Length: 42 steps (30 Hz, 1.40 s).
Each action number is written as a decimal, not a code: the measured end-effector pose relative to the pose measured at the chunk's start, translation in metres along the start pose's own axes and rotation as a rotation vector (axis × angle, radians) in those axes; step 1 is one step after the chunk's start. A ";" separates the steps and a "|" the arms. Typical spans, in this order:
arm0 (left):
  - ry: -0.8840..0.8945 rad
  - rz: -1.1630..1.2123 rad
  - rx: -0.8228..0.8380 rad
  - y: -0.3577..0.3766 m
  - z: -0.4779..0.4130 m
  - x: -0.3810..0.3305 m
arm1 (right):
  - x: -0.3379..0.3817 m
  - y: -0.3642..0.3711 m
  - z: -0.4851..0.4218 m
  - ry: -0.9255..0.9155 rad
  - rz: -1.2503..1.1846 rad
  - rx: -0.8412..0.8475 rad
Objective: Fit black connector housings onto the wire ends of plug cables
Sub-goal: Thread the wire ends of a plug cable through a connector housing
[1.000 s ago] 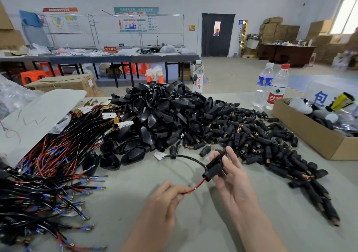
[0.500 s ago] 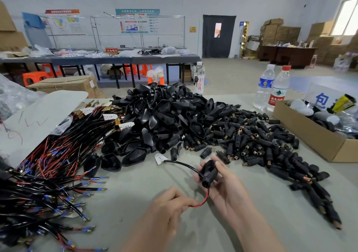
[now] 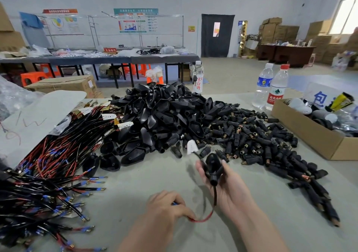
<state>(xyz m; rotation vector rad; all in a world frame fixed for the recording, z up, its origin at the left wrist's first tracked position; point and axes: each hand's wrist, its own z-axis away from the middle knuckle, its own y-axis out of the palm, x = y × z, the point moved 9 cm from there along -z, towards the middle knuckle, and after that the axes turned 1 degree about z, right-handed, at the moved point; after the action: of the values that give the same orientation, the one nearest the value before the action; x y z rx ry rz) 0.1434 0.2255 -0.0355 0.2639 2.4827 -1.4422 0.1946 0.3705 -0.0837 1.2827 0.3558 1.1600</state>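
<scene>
My right hand holds a black connector housing upright over the grey table, fingers curled round it. A red and black wire runs down out of the housing and loops left to my left hand, which pinches its end near the table. A white tag hangs on the cable just above the housing. A big heap of black housings lies behind, with smaller black barrel connectors spread to its right. Bundled red and black cables with blue terminals fill the left side.
An open cardboard box with mixed parts sits at the right edge. Two water bottles stand behind it, another bottle behind the heap. A grey flap and plastic bag lie at far left. Bare table lies around my hands.
My right hand turned the housing upright and raised it slightly. My left hand drew the red wire down and back toward me, so more wire shows below the housing.
</scene>
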 end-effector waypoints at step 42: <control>-0.503 -0.077 -0.221 -0.034 0.022 0.067 | 0.058 -0.018 0.006 -0.457 0.065 -0.096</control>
<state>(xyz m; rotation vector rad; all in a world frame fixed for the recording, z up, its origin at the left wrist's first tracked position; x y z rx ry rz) 0.0732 0.1914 -0.0390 -0.2161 2.2180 -1.0773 0.2326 0.4176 -0.0758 1.4363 -0.0783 0.8914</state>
